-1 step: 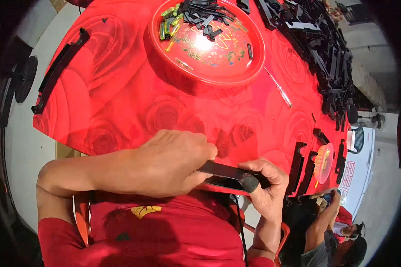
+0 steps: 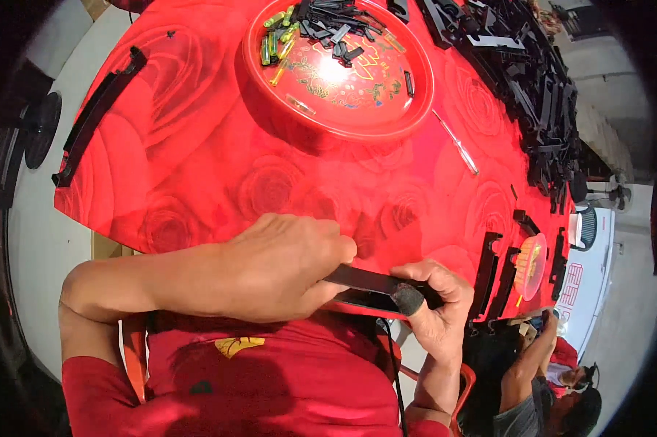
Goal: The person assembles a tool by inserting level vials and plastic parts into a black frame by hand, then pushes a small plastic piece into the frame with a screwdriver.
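Note:
Between my hands is a long black plastic part [image 2: 366, 280], held at the near edge of the table. My left hand [image 2: 281, 266] is closed around its left end, thumb pressed along the side, and covers that end. My right hand [image 2: 439, 302] grips the right end, with the thumb, dark-covered at its tip, pressing on the black surface. Part of the underside is hidden by the fingers.
A round red tray [image 2: 328, 132] at the far middle holds small black pieces and yellow-green tubes. A thin screwdriver [image 2: 457, 146] lies beside it. Black parts are heaped [image 2: 540, 95] at far right. A pink dish [image 2: 536, 266] sits among black strips; another strip [image 2: 99, 113] lies left. A person [image 2: 532, 371] sits at right.

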Motion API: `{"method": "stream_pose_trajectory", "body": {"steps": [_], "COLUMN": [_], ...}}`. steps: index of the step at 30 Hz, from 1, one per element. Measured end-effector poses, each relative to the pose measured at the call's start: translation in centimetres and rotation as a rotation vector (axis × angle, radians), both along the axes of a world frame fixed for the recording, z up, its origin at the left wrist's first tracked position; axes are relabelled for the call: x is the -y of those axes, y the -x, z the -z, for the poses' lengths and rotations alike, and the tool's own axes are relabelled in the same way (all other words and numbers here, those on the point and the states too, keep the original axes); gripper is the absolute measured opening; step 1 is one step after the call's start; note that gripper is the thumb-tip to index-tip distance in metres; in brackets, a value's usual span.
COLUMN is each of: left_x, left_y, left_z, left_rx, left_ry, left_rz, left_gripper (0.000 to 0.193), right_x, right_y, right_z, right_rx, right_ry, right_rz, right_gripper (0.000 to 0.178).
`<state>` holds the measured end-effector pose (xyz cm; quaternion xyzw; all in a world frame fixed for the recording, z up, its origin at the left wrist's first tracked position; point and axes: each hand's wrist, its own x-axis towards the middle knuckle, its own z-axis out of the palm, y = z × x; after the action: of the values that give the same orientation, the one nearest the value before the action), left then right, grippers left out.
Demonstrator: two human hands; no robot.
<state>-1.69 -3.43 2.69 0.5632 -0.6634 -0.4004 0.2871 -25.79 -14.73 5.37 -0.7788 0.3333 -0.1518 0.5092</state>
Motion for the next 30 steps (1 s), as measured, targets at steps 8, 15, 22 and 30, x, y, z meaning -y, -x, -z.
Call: {"method": "stream_pose_trajectory", "body": {"steps": [8,15,22,30], "left_x": [0.1,0.5,1.2,2.0], "left_y": [1.4,2.0,2.0,2.7], "left_z": [0.5,0.4,-0.3,0.9], "left_rx": [0.078,0.11,0.095,0.133], "left_ry": [0.101,0.092,0.075,0.135], "left_rz": [0.001,0.014,0.015,-0.02], "left_gripper": [0.022,0.023,0.027,0.034], "right_x": [-0.7,-0.7,-1.3,-0.5], "right_y": [0.4,0.3,-0.4,-0.7], "right_z": [-0.3,-0.2,-1.2,-0.6], "right_rx": [-0.005,-0.026,-0.02,-0.071], "right_ry": [0.101,0.041,0.055,0.081], "right_rz": [0.049,0.155,0.255,0.256], "right_gripper": [0.016,0.01,0.009,0.013]}}
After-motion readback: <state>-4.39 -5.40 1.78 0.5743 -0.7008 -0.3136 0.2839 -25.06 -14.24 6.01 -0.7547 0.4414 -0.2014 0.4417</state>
